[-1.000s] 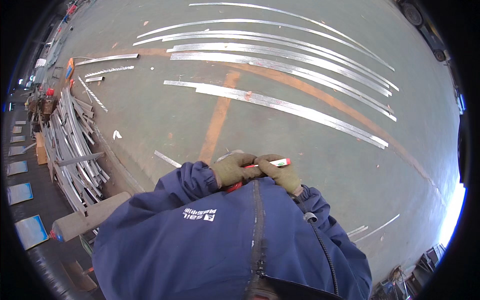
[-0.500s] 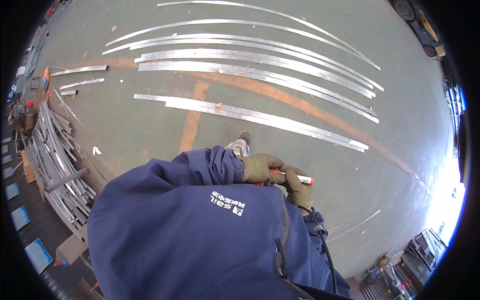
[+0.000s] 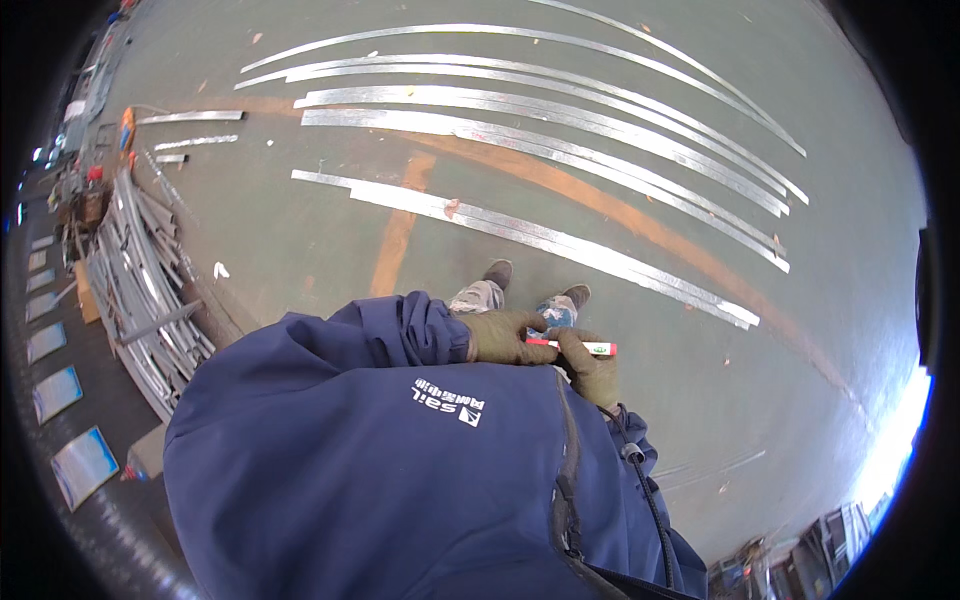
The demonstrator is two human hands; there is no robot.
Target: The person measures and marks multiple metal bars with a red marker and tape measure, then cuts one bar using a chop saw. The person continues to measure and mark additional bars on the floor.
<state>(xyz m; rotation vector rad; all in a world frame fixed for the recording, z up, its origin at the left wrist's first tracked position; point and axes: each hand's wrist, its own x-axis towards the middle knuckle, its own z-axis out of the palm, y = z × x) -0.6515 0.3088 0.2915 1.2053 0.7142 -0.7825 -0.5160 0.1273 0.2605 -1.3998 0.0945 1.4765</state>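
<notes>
A white marker with red ends lies sideways between my two gloved hands, in front of my jacket. My right hand, in an olive glove, is closed round its middle, leaving the white body and one red end sticking out to the right. At the marker's left red end, the fingers of my left hand are closed on it, partly hidden behind my right fingers. Beyond my feet, long shiny metal strips lie on the green floor, the nearest ones overlapping.
Several more metal strips stretch across the floor farther off. To the left is a heap of metal offcuts, with a few short pieces beyond it. An orange painted line crosses the floor. Metal items stand at the lower right.
The view has turned, so the left-hand heap sits further in and the vehicle at the upper right is gone. Both my shoes now show. My hands still hold the marker.
</notes>
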